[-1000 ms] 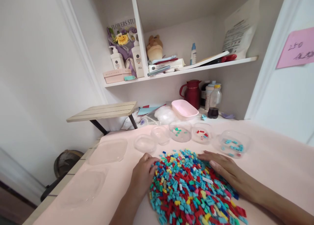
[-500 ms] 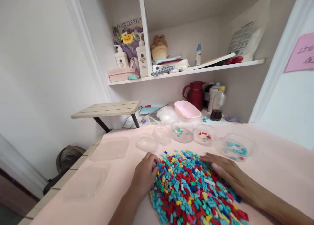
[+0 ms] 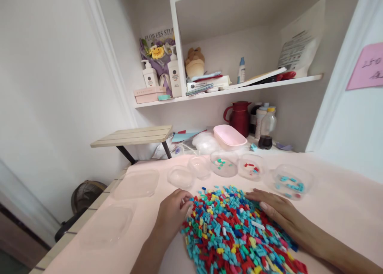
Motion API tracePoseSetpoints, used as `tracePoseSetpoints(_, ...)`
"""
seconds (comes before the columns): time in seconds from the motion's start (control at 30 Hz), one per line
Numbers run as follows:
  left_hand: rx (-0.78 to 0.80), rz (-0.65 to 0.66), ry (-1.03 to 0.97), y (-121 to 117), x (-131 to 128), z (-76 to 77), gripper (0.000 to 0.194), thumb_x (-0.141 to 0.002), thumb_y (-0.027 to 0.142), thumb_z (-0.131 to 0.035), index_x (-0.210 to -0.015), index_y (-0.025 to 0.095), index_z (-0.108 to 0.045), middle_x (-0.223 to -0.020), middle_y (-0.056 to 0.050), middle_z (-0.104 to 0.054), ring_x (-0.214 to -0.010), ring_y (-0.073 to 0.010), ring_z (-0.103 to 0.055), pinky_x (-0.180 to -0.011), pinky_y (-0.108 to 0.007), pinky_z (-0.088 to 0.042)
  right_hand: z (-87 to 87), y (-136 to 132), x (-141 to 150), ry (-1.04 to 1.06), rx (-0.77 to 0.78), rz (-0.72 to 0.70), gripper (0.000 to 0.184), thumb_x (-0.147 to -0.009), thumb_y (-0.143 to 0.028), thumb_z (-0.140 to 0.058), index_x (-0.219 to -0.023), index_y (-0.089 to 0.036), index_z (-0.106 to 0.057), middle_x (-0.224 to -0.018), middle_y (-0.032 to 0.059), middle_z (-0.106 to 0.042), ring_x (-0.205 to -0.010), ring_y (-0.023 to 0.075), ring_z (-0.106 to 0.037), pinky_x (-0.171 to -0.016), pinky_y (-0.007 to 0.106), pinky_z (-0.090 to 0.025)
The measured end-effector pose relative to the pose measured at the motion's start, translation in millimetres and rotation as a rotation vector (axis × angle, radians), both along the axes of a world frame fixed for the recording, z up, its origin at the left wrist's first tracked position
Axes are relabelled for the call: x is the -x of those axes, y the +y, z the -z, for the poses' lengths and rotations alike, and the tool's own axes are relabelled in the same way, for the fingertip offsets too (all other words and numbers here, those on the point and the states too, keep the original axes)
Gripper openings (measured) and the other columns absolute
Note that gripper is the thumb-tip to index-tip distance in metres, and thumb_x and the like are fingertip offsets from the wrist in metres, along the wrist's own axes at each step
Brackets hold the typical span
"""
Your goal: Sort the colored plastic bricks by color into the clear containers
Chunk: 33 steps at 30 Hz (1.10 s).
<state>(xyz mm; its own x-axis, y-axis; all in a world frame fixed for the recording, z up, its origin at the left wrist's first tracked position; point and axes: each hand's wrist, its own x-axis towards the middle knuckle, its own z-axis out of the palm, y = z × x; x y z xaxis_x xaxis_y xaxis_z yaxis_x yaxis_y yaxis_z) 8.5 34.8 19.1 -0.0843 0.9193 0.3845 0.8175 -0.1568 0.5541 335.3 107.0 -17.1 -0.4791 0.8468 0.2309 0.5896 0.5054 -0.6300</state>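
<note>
A heap of small toy building bricks (image 3: 230, 230), mostly light blue and red with some yellow, green, pink and white, is spread over the pink tabletop (image 3: 335, 210). My left hand (image 3: 175, 210) is at the heap's upper left edge. Its fingers are loosely curled, with a gap to the thumb and no brick seen in its grasp. Flat along the heap's upper right side lies my right hand (image 3: 277, 208), fingers stretched out, touching the bricks. Its palm side is hidden. One long white brick (image 3: 257, 225) lies on the heap near my right thumb.
Behind the heap are clear tubs with green bricks (image 3: 220, 162), red bricks (image 3: 251, 169) and light blue bricks (image 3: 292, 184). Other clear containers (image 3: 181, 176) stand left. Farther back are a pink basin (image 3: 229, 136), a red jug (image 3: 240, 118), bottles and a wooden stand (image 3: 131, 135).
The view has tipped slightly, so everything sits a little lower. My left hand has drawn slightly left, and its thumb and fingers look a little farther apart. My right hand stays on the heap.
</note>
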Motion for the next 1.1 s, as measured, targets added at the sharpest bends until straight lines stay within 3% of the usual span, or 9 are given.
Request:
tracePoseSetpoints(0.2, -0.29, -0.235, -0.046, -3.2, 6.8, -12.5, 0.026, -0.088, 0.036, -0.047, -0.098, 0.022, -0.067, -0.079, -0.002, -0.06, -0.065, -0.0127, -0.054, -0.065, -0.024, -0.045, 4.6, 3.0, -0.2, 0.008, -0.028, 0.011, 0.052, -0.089, -0.061, -0.036, -0.127, -0.033, -0.057, -0.139, 0.0001, -0.051, -0.133, 0.0305, -0.038, -0.112, 0.049, -0.03)
tracePoseSetpoints(0.3, -0.358, -0.301, -0.046, -2.9, 7.9, -17.5, 0.029, -0.089, 0.039, -0.047, -0.098, 0.022, -0.069, -0.075, -0.001, -0.058, -0.063, -0.0128, -0.054, -0.065, -0.024, -0.044, 3.7, 4.4, 0.4, -0.01, -0.039, 0.004, 0.051, -0.09, -0.06, -0.035, -0.128, -0.033, -0.057, -0.139, 0.0005, -0.051, -0.133, 0.0307, -0.038, -0.112, 0.051, -0.028)
tracePoseSetpoints(0.53, -0.339, -0.348, 0.064, 14.9, 3.1, -42.0, 0.027, -0.089, 0.034, -0.048, -0.101, 0.023, -0.071, -0.08, -0.001, -0.06, -0.068, -0.0122, -0.058, -0.065, -0.023, -0.044, -2.4, 2.8, 3.8, -0.013, -0.02, -0.006, 0.05, -0.091, -0.059, -0.034, -0.129, -0.035, -0.055, -0.139, -0.0014, -0.051, -0.134, 0.0298, -0.036, -0.113, 0.052, -0.024)
tracePoseSetpoints(0.63, -0.297, -0.333, 0.092, 27.5, 2.5, -38.2, 0.026, -0.087, 0.03, -0.05, -0.1, 0.025, -0.072, -0.079, 0.0, -0.06, -0.066, -0.0121, -0.06, -0.058, -0.022, -0.041, -3.3, 2.4, 3.3, -0.003, -0.02, -0.015, 0.05, -0.091, -0.058, -0.033, -0.13, -0.034, -0.055, -0.139, -0.001, -0.051, -0.134, 0.0301, -0.036, -0.113, 0.052, -0.023)
tracePoseSetpoints(0.73, -0.283, -0.332, 0.111, 30.8, 4.5, -31.5, 0.032, -0.088, 0.023, -0.046, -0.109, 0.026, -0.07, -0.09, -0.003, -0.061, -0.067, -0.0127, -0.06, -0.055, -0.022, -0.041, -2.8, 2.8, 3.0, 0.015, -0.026, -0.025, 0.049, -0.092, -0.057, -0.033, -0.129, -0.034, -0.055, -0.138, -0.0004, -0.052, -0.133, 0.0302, -0.037, -0.113, 0.053, -0.024)
tracePoseSetpoints(0.93, -0.301, -0.321, 0.064, 3.5, 9.0, -40.5, 0.038, -0.091, 0.027, -0.038, -0.124, 0.025, -0.059, -0.108, -0.007, -0.061, -0.088, -0.0169, -0.063, -0.069, -0.026, -0.047, -1.7, 3.8, 4.4, 0.08, -0.047, -0.027, 0.053, -0.091, -0.06, -0.032, -0.124, -0.029, -0.06, -0.133, 0.0035, -0.057, -0.13, 0.0321, -0.041, -0.112, 0.054, -0.024)
tracePoseSetpoints(1.1, -0.262, -0.398, -0.29, -34.2, 20.6, -56.8, 0.032, -0.084, 0.034, -0.048, -0.107, 0.023, -0.066, -0.104, -0.006, -0.064, -0.076, -0.0152, -0.064, -0.066, -0.026, -0.047, -1.2, 3.6, 2.9, 0.054, -0.012, -0.04, 0.053, -0.091, -0.06, -0.03, -0.123, -0.029, -0.059, -0.133, 0.0042, -0.056, -0.132, 0.0308, -0.038, -0.113, 0.051, -0.023)
